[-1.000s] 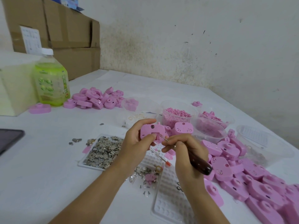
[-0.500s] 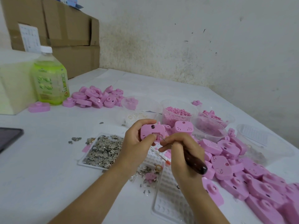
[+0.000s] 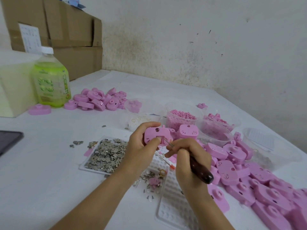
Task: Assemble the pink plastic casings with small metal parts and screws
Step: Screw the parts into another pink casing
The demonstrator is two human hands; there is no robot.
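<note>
On the bench (image 3: 49,180), the left hand (image 3: 139,146) holds one pink casing (image 3: 157,135), the right hand (image 3: 187,156) grips a thin tool (image 3: 201,171); many loose casings (image 3: 265,180) look not yet assembled.

No word or number can be read here. At ten o'clock on the worktop (image 3: 49,171) the green bottle (image 3: 51,80) wears a label (image 3: 54,87) with fruit pictures and pale lettering running up its right edge, all too blurred to make out. Behind it, at eleven o'clock, a white sheet (image 3: 30,38) on the front of the cardboard box (image 3: 71,29) shows a printed grid of small marks, too fine to read. The pink casings (image 3: 188,131) at one o'clock carry drawn whisker and face lines only.
</note>
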